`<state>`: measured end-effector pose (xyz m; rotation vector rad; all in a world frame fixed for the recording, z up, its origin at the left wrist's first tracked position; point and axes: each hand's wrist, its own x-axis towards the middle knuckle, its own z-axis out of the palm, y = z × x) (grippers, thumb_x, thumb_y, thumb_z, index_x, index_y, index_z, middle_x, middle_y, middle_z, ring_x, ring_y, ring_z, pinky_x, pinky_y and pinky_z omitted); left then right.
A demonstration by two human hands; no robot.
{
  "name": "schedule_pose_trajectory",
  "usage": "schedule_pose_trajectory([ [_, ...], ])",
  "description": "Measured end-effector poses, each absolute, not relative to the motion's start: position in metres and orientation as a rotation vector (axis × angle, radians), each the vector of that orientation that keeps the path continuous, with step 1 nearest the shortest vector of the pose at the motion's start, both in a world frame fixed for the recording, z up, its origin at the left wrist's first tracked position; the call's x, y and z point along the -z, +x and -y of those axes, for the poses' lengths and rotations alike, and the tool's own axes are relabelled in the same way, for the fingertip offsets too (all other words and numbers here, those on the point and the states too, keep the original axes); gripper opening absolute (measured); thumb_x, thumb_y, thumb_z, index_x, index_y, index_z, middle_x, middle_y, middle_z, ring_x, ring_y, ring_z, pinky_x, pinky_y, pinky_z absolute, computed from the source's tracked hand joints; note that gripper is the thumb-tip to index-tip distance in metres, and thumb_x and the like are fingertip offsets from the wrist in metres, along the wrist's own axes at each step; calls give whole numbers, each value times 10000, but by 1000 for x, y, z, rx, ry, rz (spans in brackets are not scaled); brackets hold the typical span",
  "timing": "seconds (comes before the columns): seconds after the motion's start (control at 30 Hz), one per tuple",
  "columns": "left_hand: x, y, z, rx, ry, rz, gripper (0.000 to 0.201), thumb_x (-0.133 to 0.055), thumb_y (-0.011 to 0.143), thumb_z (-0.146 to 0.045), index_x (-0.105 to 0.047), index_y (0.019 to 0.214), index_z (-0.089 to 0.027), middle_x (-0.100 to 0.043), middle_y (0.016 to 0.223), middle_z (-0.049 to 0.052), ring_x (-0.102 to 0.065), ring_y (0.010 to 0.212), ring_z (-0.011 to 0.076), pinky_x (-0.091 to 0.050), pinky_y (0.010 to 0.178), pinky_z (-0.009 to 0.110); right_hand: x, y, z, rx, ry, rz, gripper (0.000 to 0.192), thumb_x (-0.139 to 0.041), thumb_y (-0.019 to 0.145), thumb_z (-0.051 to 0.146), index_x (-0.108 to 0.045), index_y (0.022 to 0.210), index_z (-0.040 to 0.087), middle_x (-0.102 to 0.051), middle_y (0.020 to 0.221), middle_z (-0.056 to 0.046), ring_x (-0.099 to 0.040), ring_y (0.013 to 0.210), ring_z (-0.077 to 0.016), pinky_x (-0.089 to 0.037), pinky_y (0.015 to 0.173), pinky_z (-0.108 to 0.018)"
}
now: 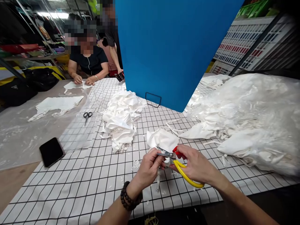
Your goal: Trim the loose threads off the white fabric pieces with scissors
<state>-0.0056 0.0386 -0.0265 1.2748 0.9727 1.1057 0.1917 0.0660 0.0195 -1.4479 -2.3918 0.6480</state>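
Though no writing readable, right hand [195, 165] fingers around yellow scissors [180, 167], left hand [150, 167] fingers pinching white cloth [161, 140].

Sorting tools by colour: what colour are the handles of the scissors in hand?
Yellow, with a red part near the pivot, on the scissors; head view.

My scissors [180, 164] have one yellow handle loop and one red one, with short steel blades pointing left, nearly level, a little apart at the tips. They sit above the gridded cloth near the table's front edge. The white fabric piece [161, 140] is soft and crumpled, bunched just behind the blades, its lower edge meeting them, a thin strip dangling below toward the cloth.
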Motion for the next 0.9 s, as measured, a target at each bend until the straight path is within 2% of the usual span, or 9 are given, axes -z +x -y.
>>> schedule_pose_trajectory([
  [0.3, 27, -6, -38, -1092, 1241, -932, 244, -520, 927, -356, -649, 853, -163, -541, 854, 42, -596, 642, 129, -495, 591, 249, -19, 193, -64, -727, -1487, 2362, 280, -707, 701, 449, -537, 723, 228, -585, 694, 12, -512, 620, -157, -351, 535, -267],
  [0.5, 27, -8, -38, -1080, 1270, -926, 244, -503, 939, -347, -639, 859, -160, -538, 862, 39, -595, 635, 123, -501, 587, 252, -16, 192, -63, -693, -1512, 2382, 249, -663, 738, 409, -497, 698, 228, -577, 667, 20, -503, 603, -151, -326, 532, -259],
  [0.67, 29, -9, -37, -1059, 1232, -930, 265, -508, 937, -360, -648, 865, -148, -546, 882, 49, -593, 648, 123, -497, 587, 246, -12, 194, -63, -635, -1491, 2396, 315, -643, 754, 462, -469, 646, 222, -559, 612, 21, -471, 553, -142, -301, 524, -261],
  [0.9, 29, -12, -38, -1039, 1254, -909, 268, -512, 937, -358, -655, 868, -141, -549, 886, 52, -586, 657, 120, -497, 596, 239, -12, 194, -63, -613, -1481, 2403, 291, -678, 723, 448, -494, 696, 224, -573, 653, 30, -475, 570, -136, -296, 527, -250],
])
